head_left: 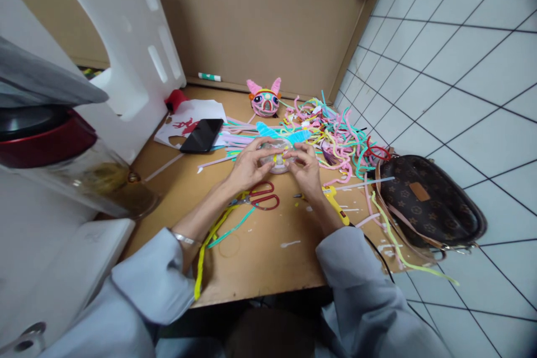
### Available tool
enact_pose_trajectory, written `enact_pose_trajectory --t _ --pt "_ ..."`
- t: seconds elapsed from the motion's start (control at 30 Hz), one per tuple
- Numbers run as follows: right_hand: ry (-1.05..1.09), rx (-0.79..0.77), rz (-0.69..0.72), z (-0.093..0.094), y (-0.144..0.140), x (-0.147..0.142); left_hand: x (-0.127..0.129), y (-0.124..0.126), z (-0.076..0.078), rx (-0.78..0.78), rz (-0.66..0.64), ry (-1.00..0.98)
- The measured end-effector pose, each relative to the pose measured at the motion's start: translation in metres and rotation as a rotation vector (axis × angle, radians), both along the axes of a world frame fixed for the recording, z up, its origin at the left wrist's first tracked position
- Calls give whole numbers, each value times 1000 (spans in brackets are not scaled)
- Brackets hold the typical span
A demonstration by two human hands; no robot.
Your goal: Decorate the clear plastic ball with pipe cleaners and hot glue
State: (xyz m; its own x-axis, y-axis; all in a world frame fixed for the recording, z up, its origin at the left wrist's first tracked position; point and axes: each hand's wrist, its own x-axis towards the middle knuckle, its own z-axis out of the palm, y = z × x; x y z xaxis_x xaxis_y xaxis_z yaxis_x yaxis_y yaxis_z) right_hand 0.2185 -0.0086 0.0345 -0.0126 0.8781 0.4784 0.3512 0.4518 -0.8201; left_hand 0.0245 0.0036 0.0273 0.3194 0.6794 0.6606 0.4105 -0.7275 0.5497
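Head view shows your left hand [247, 165] and right hand [305, 168] both gripping the clear ball [277, 155] above the worktop [260, 257]; squeeze unevenly and it may slip onto the scissors [262, 197].

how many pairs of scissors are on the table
1. The red-handled scissors lie on the table just below the left hand and right hand, which hold a clear ball. More could be buried under the pipe cleaner pile.

A home craft corner: a wooden surface [260, 251] strewn with pipe cleaners [335, 128], scissors [262, 197], a handbag [428, 204], cardboard backing [260, 17] and tiled wall [453, 56].
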Motion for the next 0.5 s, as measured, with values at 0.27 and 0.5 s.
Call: enact_pose_trajectory --t 0.27,0.5 --pt "-12 9 29 -2 2 2 -1 -1 1 -11 -2 15" --pt "16 26 60 -1 1 2 1 -3 3 11 6 -21"
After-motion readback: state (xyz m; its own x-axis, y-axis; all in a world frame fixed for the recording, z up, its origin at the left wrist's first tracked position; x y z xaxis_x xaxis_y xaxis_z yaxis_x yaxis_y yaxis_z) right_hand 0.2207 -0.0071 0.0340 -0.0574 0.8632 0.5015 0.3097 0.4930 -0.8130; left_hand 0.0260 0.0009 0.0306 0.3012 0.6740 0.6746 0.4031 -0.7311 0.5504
